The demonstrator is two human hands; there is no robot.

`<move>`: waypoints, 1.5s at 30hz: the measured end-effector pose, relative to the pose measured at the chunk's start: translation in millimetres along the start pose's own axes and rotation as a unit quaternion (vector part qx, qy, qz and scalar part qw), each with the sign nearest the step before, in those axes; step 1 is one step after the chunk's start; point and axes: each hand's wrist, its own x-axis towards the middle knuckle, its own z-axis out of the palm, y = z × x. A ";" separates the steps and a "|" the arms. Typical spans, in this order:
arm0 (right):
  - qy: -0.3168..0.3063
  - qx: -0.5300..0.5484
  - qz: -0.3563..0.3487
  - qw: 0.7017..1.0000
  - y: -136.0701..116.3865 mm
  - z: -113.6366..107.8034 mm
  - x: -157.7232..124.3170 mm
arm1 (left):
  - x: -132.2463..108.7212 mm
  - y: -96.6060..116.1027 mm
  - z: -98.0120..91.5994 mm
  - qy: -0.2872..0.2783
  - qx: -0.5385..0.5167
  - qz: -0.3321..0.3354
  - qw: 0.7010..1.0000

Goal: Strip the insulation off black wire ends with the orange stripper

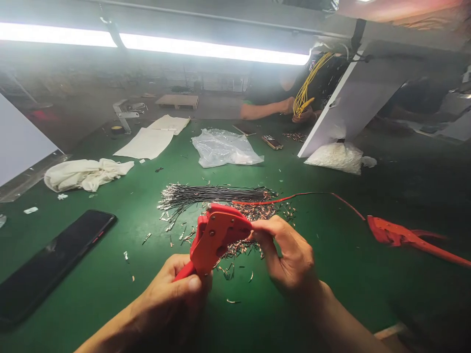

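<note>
A red wire stripper [215, 235] is gripped by its handle in my left hand [182, 279], head up and leaning right. My right hand [289, 247] is closed in a pinch of thumb and forefinger right at the tool's head; whatever lies between the fingertips is hidden. Just behind the tool is a bundle of black wires [213, 193] with metal ends at the left and copper-coloured ends at the right. Under and around the tool lie wire scraps [257, 212], some bare copper, some black.
A second red hand tool [408, 238] lies at right, a thin red strip [294, 196] running toward it. A phone [55, 260], white cloth [88, 174], clear plastic bag [226, 147] and bag of white pieces [336, 157] surround the work. Across the table, another person's hands hold yellow wires [309, 88].
</note>
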 end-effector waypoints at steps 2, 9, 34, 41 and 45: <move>-0.010 0.006 0.003 1.000 -0.2 1.2 -0.2 | 1.3 4.7 2.8 -0.026 0.010 0.001 1.000; -0.037 -0.005 0.008 0.999 -0.2 -0.6 1.1 | 1.2 10.8 7.6 -0.097 -0.001 -0.018 0.995; 0.004 -0.071 -0.036 0.997 -3.6 -7.5 1.3 | 1.2 6.8 1.8 -0.087 -0.006 -0.017 0.996; 0.040 -0.082 -0.019 0.996 -5.5 -5.6 4.2 | -2.6 0.8 6.1 -0.069 -0.079 -0.031 0.994; 0.042 -0.076 -0.020 0.996 -7.2 -6.1 5.3 | -2.2 -0.4 5.0 -0.073 -0.094 -0.031 0.992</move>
